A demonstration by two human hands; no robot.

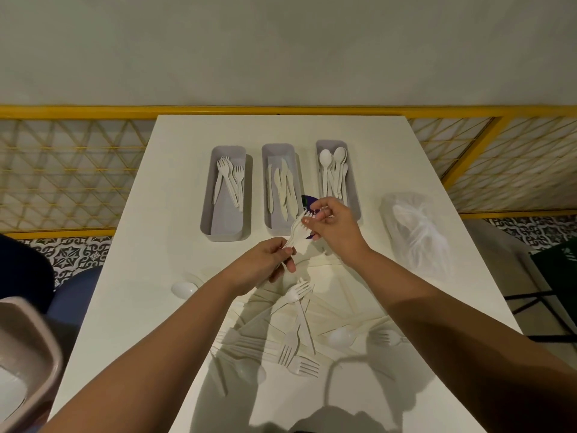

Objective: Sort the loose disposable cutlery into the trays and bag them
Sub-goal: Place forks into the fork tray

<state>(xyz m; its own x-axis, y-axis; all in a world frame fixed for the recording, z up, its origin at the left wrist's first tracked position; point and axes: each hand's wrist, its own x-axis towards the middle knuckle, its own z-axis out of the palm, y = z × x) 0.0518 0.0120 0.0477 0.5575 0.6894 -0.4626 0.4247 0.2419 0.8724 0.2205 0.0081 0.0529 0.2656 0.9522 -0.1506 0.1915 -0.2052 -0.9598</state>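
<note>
**White table against a yellow lattice rail**

A white table (175, 214) stands end-on to a pale wall, with a yellow-framed lattice (78, 170) behind it. Three grey trays lie side by side, lengthwise away from the person: forks in the left tray (206, 214), knives in the middle tray (268, 220), spoons in the right tray (354, 195). A clear bag (415, 232) lies to the right. Loose cutlery (293, 339) is scattered at the near end. Just before the trays, the left hand (262, 267) grips a white fork (295, 231) by its handle; the right hand (335, 226) pinches its tines. The fork slants with its tines toward the middle tray.
</note>
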